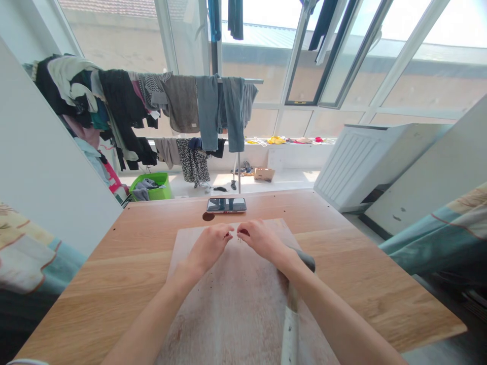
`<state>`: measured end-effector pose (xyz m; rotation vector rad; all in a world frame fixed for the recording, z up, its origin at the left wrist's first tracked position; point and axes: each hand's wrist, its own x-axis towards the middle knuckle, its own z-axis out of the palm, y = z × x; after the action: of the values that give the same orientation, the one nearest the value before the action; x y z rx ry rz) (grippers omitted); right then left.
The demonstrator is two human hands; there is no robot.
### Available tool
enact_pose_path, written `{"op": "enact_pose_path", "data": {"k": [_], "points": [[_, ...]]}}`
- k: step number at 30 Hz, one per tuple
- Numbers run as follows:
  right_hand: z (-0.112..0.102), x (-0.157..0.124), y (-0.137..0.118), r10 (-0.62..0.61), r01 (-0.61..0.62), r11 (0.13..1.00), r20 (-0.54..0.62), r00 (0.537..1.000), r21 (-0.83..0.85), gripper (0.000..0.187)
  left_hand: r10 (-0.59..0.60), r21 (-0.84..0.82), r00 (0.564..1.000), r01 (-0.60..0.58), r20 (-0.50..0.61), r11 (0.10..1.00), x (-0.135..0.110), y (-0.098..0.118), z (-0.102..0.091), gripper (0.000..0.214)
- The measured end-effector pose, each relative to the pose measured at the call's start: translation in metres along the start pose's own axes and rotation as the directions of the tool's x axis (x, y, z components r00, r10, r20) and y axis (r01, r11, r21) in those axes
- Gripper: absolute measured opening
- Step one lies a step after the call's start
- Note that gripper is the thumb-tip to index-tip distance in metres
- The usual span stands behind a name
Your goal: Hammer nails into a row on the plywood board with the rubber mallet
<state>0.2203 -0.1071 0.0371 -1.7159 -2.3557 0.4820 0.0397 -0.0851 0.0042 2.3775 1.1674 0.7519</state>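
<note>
Both hands are over the far part of a pale, worn board [232, 309], their fingertips a small gap apart. My left hand [207, 247] is closed, thumb and fingers pinched together. My right hand [262, 239] is curled the same way, facing it. Whatever the fingertips hold is too small or hidden to make out; tiny bits show just below the right fingers. Under my right forearm lies a hammer, its dark grey head [307, 260] partly covered and its white-wrapped handle [290, 332] pointing toward me. Small dark specks dot the board.
Beyond the board, a phone [227, 205] lies on the wooden table [125, 284], beside a dark round spot [208, 216]. Past the table stand a clothes rack with hanging trousers [209, 109] and a green basket [163, 188]. Curtains [437, 235] hang at both sides.
</note>
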Motion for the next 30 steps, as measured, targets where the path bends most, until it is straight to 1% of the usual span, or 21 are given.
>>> {"op": "enact_pose_path", "data": {"k": [2, 5, 8, 9, 10, 13, 15, 16, 18, 21, 23, 24, 26, 28, 30], "points": [[0.001, 0.000, 0.000, 0.003, -0.003, 1.000, -0.016, 1.000, 0.019, 0.028, -0.007, 0.026, 1.000, 0.007, -0.008, 1.000, 0.000, 0.000, 0.002, 0.022], [-0.002, 0.000, -0.003, 0.011, -0.008, 0.999, -0.053, 0.999, 0.051, 0.029, -0.051, -0.009, 0.993, 0.051, -0.103, 0.999, -0.002, -0.002, 0.006, 0.017], [-0.011, -0.005, -0.007, 0.020, -0.012, 0.996, -0.095, 0.995, 0.092, 0.024, -0.127, -0.151, 0.965, 0.093, -0.229, 0.984, -0.003, -0.003, 0.005, 0.012], [-0.016, -0.007, -0.008, 0.022, -0.011, 0.994, -0.105, 0.994, 0.109, 0.021, -0.163, -0.207, 0.957, 0.113, -0.242, 0.972, -0.003, -0.002, 0.002, 0.012], [-0.020, -0.010, -0.009, 0.023, -0.009, 0.992, -0.110, 0.994, 0.128, 0.018, -0.195, -0.253, 0.953, 0.135, -0.231, 0.958, -0.003, -0.001, -0.001, 0.013], [-0.030, -0.019, -0.011, 0.008, 0.011, 0.980, -0.090, 0.996, 0.201, 0.017, -0.232, -0.333, 0.967, 0.185, -0.108, 0.925, -0.006, 0.007, -0.011, 0.016], [-0.030, -0.024, -0.010, -0.022, 0.035, 0.966, -0.055, 0.998, 0.257, 0.017, -0.231, -0.414, 0.973, 0.210, 0.000, 0.886, -0.012, 0.012, -0.015, 0.021], [-0.028, -0.026, -0.009, -0.040, 0.048, 0.957, -0.033, 0.999, 0.287, 0.016, -0.232, -0.469, 0.971, 0.231, 0.056, 0.853, -0.016, 0.015, -0.016, 0.024], [-0.020, -0.031, -0.007, -0.074, 0.062, 0.934, 0.021, 0.997, 0.351, 0.017, -0.243, -0.573, 0.957, 0.291, 0.161, 0.766, -0.026, 0.019, -0.013, 0.033], [-0.005, -0.037, -0.004, -0.109, 0.053, 0.899, 0.105, 0.989, 0.435, 0.019, -0.269, -0.653, 0.922, 0.387, 0.278, 0.651, -0.042, 0.022, -0.002, 0.043], [0.003, -0.039, -0.003, -0.123, 0.042, 0.883, 0.144, 0.982, 0.468, 0.020, -0.273, -0.663, 0.907, 0.420, 0.320, 0.620, -0.051, 0.024, 0.005, 0.043], [0.005, -0.040, -0.003, -0.128, 0.039, 0.879, 0.156, 0.979, 0.476, 0.020, -0.265, -0.653, 0.908, 0.418, 0.325, 0.632, -0.054, 0.025, 0.007, 0.040], [0.008, -0.041, -0.003, -0.127, 0.037, 0.881, 0.161, 0.979, 0.471, 0.022, -0.242, -0.601, 0.924, 0.378, 0.296, 0.704, -0.058, 0.027, 0.006, 0.030], [0.006, -0.043, -0.003, -0.107, 0.042, 0.896, 0.124, 0.987, 0.441, 0.023, -0.238, -0.502, 0.945, 0.320, 0.223, 0.803, -0.061, 0.028, -0.001, 0.027], [0.003, -0.046, -0.004, -0.076, 0.049, 0.915, 0.052, 0.996, 0.400, 0.022, -0.255, -0.381, 0.959, 0.282, 0.121, 0.880, -0.065, 0.027, -0.013, 0.028]]}}
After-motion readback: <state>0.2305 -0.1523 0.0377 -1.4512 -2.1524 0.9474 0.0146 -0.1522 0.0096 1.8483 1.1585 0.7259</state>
